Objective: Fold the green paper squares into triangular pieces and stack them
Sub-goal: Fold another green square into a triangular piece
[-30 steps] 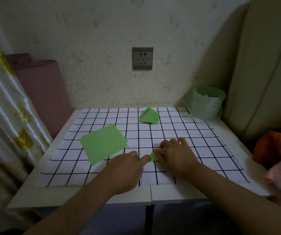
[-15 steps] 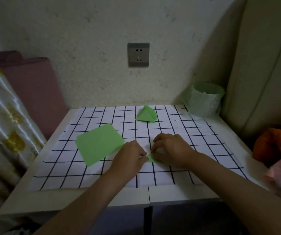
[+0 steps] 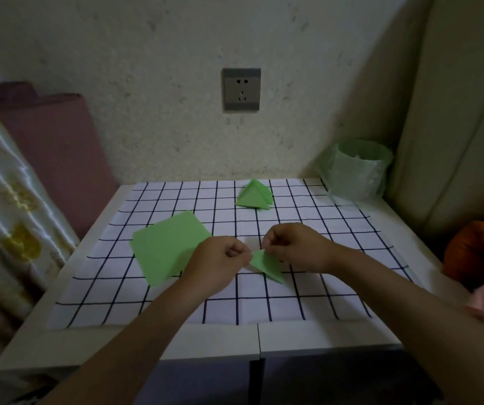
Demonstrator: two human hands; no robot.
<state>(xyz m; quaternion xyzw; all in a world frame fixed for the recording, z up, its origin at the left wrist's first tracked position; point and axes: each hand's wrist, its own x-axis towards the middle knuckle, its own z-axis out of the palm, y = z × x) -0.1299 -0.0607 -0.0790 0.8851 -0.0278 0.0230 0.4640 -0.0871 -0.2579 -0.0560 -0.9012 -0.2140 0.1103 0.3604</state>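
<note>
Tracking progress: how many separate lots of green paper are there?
3: flat squares left, folded pile at back, one triangular piece pinched between left hand and right hand. Stacked sheets uncountable.

The left hand (image 3: 217, 264) and right hand (image 3: 293, 247), pinching a folded green piece (image 3: 267, 264), occupy the middle of the grid mat (image 3: 308, 299) on the desk (image 3: 308, 337). From them, flat green squares (image 3: 164, 247) lie just beside at 9 o'clock. The triangle pile (image 3: 254, 197) sits at 12 o'clock, bare mat between. A bag-lined bin (image 3: 357, 171) fills the far corner at 1 o'clock. Mat lies open at 3 and 6 o'clock.
</note>
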